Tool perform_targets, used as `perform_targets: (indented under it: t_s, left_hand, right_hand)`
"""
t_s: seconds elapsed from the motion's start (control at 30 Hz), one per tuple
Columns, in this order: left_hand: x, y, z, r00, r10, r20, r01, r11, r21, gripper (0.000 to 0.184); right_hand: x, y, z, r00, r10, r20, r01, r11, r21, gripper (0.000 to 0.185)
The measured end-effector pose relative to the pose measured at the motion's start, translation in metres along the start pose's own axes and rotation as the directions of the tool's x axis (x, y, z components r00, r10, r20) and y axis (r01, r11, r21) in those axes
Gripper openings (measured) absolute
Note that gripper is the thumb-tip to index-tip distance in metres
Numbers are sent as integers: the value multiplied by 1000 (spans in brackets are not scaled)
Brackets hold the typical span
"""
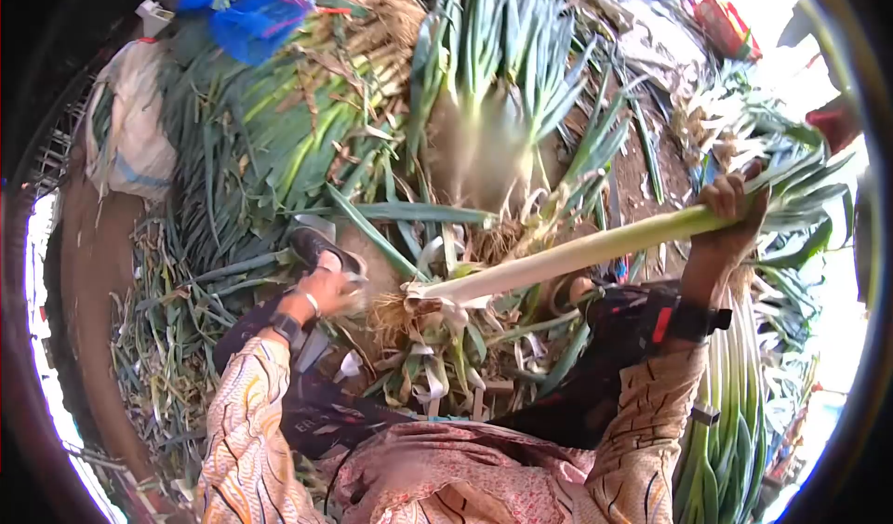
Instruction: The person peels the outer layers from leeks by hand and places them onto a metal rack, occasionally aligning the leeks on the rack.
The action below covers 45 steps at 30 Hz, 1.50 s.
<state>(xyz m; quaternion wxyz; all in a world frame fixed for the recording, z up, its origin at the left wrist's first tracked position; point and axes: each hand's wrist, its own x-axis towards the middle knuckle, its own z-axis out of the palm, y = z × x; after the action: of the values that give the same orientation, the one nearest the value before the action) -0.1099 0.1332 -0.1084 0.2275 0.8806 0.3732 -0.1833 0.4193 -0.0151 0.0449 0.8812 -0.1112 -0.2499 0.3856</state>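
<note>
A long leek (558,257) slants across my lap, its pale shaft toward the left and its green leaves (800,189) at the upper right. My right hand (728,215) is closed around the shaft just below the leaves. Shaggy roots (395,312) show at the leek's left end. Close beside these roots is my left hand (327,289), apart from the shaft. Its fingers are smeared by motion, so whether they hold anything is unclear. Loose peeled leaves and trimmings (446,347) lie below the shaft, between my legs.
A big heap of leeks (279,143) spreads at the upper left, and a bunch of leeks (502,50) lies at the top middle. More long leeks (730,412) rest at my right side. A white sack (135,124) stands at the left, and blue netting (256,13) lies atop the heap.
</note>
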Motion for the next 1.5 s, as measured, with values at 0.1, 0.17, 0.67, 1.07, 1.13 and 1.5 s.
perform_targets:
  t_s: [0.1,0.17,0.67,1.07,1.13,1.5]
  left_hand:
    - [2,72,-87,985,22,-170,-158,497,-853,66]
    - [3,109,-110,915,355,-190,-259,159,-953,74]
    - [-130,210,-59,975,157,-160,-43,-570,-821,57]
    - [-182,122,-73,963,-65,-262,61,998,-20,41]
    - [-154,127,-92,886,-78,-458,-72,951,-301,37]
    - [-45,183,-95,880,228,-417,-340,915,-217,29]
  right_hand:
    - [-2,-3,2,1000,-7,-15,9,987,163,36]
    - [-3,-3,-5,1000,7,0,-6,964,267,36]
    - [2,25,-10,972,183,-147,-156,971,178,36]
    - [18,68,-1,994,22,-110,-31,996,-82,37]
    - [10,64,8,999,33,-31,-35,998,-52,41]
    - [13,29,18,990,33,141,-62,975,214,39]
